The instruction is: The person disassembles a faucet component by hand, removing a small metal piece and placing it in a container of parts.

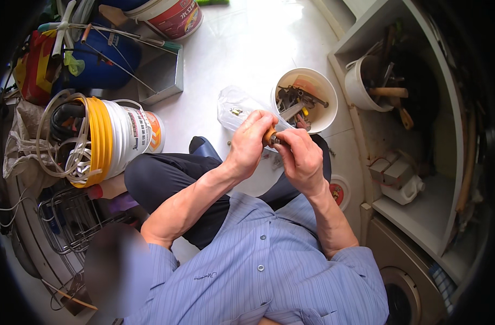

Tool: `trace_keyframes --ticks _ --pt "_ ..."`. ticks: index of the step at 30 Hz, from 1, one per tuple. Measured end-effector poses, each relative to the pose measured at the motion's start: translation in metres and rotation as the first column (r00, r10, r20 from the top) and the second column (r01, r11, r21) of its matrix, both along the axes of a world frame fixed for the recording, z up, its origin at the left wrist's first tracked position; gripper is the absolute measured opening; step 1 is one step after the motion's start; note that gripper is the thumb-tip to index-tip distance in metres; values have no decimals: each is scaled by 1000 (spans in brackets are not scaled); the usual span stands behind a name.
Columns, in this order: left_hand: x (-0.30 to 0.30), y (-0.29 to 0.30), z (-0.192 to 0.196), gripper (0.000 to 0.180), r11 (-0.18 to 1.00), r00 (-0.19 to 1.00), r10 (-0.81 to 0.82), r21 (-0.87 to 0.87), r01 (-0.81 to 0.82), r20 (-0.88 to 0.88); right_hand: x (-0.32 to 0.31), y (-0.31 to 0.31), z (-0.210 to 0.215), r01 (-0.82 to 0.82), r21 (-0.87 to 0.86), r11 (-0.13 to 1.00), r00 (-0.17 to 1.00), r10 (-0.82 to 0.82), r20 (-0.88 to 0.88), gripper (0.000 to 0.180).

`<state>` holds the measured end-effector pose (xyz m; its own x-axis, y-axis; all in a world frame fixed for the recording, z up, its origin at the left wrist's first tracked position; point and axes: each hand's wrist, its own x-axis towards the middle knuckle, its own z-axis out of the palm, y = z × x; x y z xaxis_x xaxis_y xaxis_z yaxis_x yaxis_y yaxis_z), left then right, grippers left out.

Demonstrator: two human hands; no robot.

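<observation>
My left hand (247, 147) and my right hand (300, 158) meet over my knees, both closed around a small brown wooden-handled tool (269, 135) with a metal part between the fingers. Just beyond the hands lies a clear plastic bag (234, 108) with a small brass piece inside. A white bucket (327, 95) holding several metal tools and fittings stands on the floor right behind the hands.
A white bucket with a yellow rim (104, 142) full of coiled cables stands at left, a wire rack (69, 222) below it. A blue drum (104, 65) and a grey metal box (163, 73) sit beyond. Shelves (420, 211) at right hold a pot, tools and a jug.
</observation>
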<state>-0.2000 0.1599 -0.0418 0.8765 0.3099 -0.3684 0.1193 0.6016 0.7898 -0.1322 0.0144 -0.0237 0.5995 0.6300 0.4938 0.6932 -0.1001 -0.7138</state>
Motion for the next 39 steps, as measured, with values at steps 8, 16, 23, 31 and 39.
trace_keyframes --ticks 8,16,23,31,39 --pt "2 1 -3 22 998 998 1 -67 4 67 -1 4 -8 4 39 999 1000 -4 1 24" --pt "3 2 -4 19 999 997 6 -35 -3 71 -5 6 -13 53 54 997 995 -48 -88 21" --pt "4 -1 -2 18 999 996 34 -11 -33 85 -12 9 -9 110 29 994 978 -103 -183 19" --pt "6 0 -1 16 997 993 45 64 -52 111 -14 13 -11 143 16 990 958 -135 -254 20" --pt "10 0 3 21 991 995 52 -126 -41 84 -15 13 -15 167 20 986 959 -157 -237 20"
